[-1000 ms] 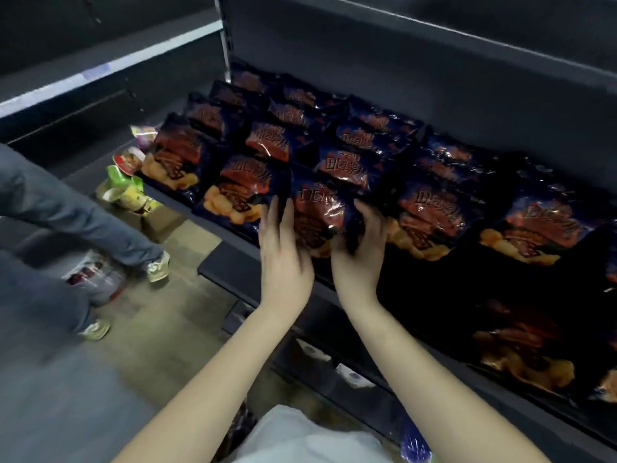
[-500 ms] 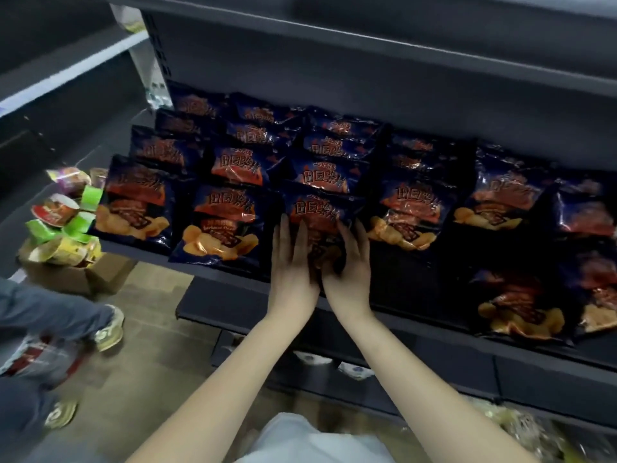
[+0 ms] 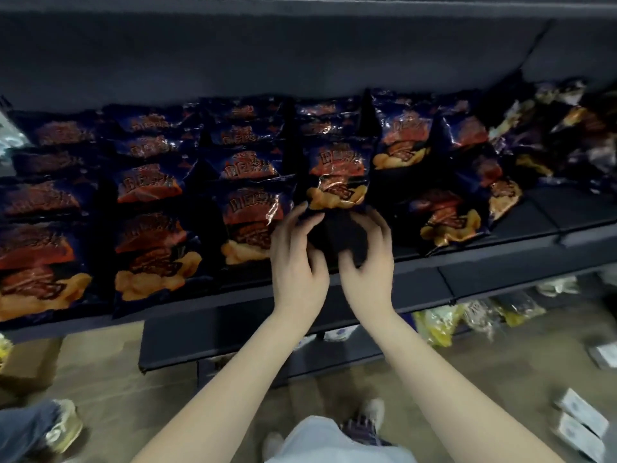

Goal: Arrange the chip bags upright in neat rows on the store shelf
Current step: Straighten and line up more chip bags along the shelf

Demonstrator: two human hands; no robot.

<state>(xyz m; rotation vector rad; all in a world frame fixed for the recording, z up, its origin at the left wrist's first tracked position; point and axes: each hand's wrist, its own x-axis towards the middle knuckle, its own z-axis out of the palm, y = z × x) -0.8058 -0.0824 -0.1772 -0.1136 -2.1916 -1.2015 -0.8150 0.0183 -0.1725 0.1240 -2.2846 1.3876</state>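
Dark blue chip bags with red and orange print fill the dark shelf in rows. Both hands hold the bottom of one chip bag at the shelf's front, centre. My left hand grips its lower left corner with curled fingers. My right hand grips the lower right side. The bag stands roughly upright. To the left, rows of bags lean back in order. To the right, loose bags lie tilted and jumbled.
A lower shelf ledge juts out below my hands. Yellow packets sit on a lower level at right. Small boxes lie on the floor at right. Another person's shoe is at the lower left, beside a cardboard box.
My view has swung right along the shelf. Both hands moved from the front bag further left to a bag in the adjacent column, and their fingers have curled round its bottom.
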